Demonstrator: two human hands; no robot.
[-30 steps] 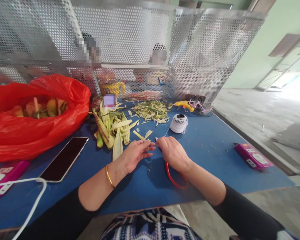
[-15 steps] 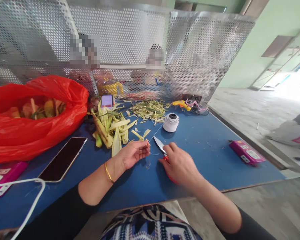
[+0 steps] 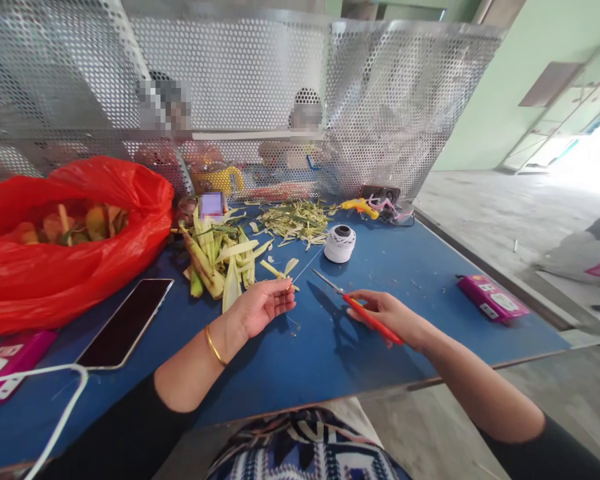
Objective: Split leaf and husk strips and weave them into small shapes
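Observation:
My left hand [image 3: 263, 308], with a gold bangle at the wrist, is closed in a pinch on a small strip of pale green husk [image 3: 280, 272]. A white thread [image 3: 307, 266] runs from these fingertips to a spool of white thread [image 3: 339, 245] standing upright beyond. In my right hand [image 3: 397, 317] are scissors with red handles [image 3: 373, 321], raised over the table with their shadow below. Their blades point toward the thread, seen nearly edge-on. Left of the strip lies a heap of peeled husks [image 3: 213, 267].
The blue table [image 3: 430, 280] also bears shredded husk [image 3: 295, 221], a red plastic bag [image 3: 80, 293], a phone [image 3: 127, 323], a purple packet [image 3: 493, 298], a yellow glue gun [image 3: 360, 207] and pink-framed glasses [image 3: 393, 210]. Behind stands a perforated metal screen [image 3: 240, 80], with people beyond it.
My right hand has moved right with the scissors and turned, so their red handles show and the blades appear edge-on. My left hand stays nearly in place, still pinching the husk strip.

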